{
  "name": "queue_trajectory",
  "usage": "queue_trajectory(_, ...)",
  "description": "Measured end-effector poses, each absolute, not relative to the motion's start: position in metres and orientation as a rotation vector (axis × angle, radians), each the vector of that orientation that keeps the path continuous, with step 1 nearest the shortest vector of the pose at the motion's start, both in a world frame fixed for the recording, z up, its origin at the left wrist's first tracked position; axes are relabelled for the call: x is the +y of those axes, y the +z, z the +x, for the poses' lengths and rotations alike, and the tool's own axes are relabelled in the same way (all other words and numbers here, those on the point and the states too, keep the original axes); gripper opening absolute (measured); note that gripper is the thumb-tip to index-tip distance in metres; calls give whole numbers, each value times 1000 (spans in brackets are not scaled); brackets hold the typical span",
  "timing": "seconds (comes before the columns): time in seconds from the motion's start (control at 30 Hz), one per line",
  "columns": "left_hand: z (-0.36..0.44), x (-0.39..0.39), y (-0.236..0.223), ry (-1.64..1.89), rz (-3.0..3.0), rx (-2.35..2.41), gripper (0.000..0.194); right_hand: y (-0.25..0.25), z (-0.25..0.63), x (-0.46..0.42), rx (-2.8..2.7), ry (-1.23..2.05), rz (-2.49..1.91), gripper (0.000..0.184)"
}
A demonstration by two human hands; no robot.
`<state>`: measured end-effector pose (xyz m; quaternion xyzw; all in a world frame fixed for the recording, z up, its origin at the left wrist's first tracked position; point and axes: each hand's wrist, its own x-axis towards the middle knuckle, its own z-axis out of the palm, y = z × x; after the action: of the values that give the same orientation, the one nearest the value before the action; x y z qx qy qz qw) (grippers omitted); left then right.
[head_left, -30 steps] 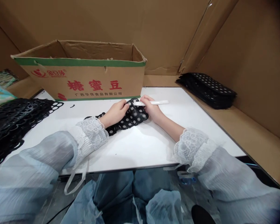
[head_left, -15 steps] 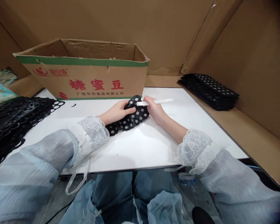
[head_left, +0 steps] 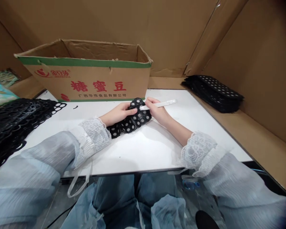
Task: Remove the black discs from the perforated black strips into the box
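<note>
My left hand (head_left: 119, 114) is closed on a black sheet with pale round dots (head_left: 139, 118), its thumb lying across the top. The sheet is bent over the white tabletop, and its lower end trails beneath my left wrist. In my right hand (head_left: 157, 111) is a white pen-like stick (head_left: 160, 104), pinched between thumb and fingers. Its left tip touches the dotted sheet or lies just above it; I cannot tell which. The other end points right.
An open cardboard box (head_left: 90, 79) stands at the back of the white table (head_left: 145, 152). Black sheets with round holes (head_left: 11, 124) lie at left, near a blue-green packet (head_left: 1, 95). A stack of black dotted sheets (head_left: 214, 93) sits at right by the cardboard wall.
The stick has tilted slightly and its tip has moved a little down on the dotted sheet. My left thumb has shifted slightly left. The rest looks the same.
</note>
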<state>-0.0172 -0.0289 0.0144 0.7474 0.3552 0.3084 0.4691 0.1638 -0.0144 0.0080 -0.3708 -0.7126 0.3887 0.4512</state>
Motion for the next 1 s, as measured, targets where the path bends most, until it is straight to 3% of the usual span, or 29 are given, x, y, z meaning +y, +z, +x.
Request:
queue_trajectory(0.4, -7, -41, 9, 779, 2489, 1270, 23, -8, 149, -20, -2113, 486, -899, 17)
queue_trajectory(0.63, -5, -43, 13, 765, 2504, 1451, 21, -2, 142, -14, -2167, 320, -991, 14)
queue_trajectory(0.8, -7, -37, 12, 803, 2338, 1611, 23, 2, 144, -10, -2133, 310, -1016, 15)
queue_trajectory(1.0, -14, -29, 7, 653, 2258, 1638, 31, -2, 156, -10, -2063, 537, -1015, 30)
